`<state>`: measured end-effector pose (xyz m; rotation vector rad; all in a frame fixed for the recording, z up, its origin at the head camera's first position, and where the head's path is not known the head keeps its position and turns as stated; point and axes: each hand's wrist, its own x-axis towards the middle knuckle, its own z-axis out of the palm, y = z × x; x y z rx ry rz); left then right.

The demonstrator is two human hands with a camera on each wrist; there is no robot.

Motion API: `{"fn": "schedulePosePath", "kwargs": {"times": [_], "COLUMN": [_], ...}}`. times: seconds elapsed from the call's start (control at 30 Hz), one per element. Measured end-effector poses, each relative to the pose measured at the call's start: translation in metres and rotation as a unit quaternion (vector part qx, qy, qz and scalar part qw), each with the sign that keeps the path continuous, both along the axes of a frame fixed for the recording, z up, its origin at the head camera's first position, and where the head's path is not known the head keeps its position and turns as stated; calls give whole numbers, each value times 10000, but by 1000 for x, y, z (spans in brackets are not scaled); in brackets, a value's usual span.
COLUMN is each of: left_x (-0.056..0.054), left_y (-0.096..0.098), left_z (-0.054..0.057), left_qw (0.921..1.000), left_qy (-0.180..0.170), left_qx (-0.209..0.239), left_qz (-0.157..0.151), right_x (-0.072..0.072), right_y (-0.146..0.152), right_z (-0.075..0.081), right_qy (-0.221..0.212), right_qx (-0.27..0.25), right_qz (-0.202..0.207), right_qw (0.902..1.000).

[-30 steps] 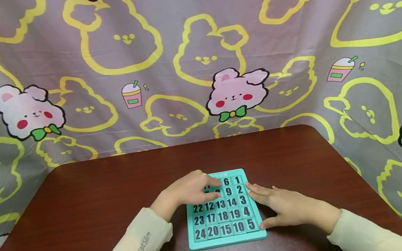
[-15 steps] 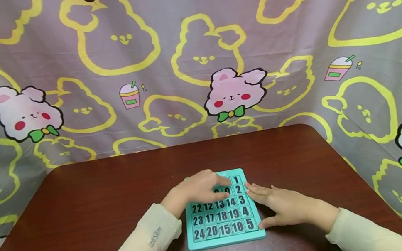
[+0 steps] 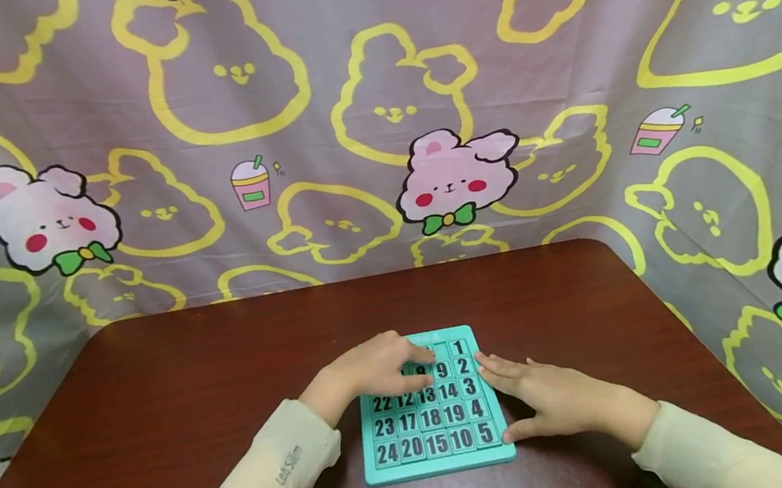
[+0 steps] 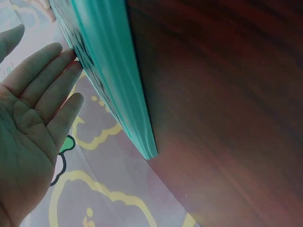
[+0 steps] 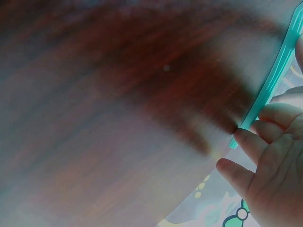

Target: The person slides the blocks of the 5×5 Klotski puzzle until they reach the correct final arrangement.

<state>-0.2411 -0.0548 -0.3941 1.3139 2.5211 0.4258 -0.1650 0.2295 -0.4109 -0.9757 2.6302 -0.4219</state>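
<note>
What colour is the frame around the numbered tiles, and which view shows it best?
The frame is plain turquoise; the head view shows it best.

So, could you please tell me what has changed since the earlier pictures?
The left hand went right, then back left; the 6 left its slot beside the 1, apparently sliding left. That slot looks bare. The right hand and board stayed put.

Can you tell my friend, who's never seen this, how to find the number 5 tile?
On the dark red-brown table, find the turquoise number board beside the right hand. Look along its bottom row to the right-hand end, the corner near that hand's thumb. The number 5 tile is there, the only one in that row with just one digit.
</note>
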Motion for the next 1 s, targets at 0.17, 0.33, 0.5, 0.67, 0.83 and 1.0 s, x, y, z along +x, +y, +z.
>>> {"fn": "schedulePosePath", "kwargs": {"times": [0.17,0.33,0.5,0.67,0.83,1.0], "left_x": [1,1,2,2,1,0], "left_y": [-7,-11,-11,-1,12,24], "left_z": [0,2,3,4,5,8], "left_qw": [9999,9998,9999,9999,9994,9991], "left_qy": [-47,-73,-18,116,220,174], "left_qx": [62,14,92,53,-76,-193], "left_qz": [115,176,85,-64,-246,-343], "right_x": [0,0,1,1,0,0], "right_y": [1,1,0,1,1,1], "right_z": [0,0,0,-1,-2,-2], "right_qy": [109,108,101,65,68,48], "right_qx": [-7,-6,-33,-56,-2,6], "right_qz": [32,31,34,28,-6,-23], "right_qw": [9999,9999,9999,10000,10000,10000]}}
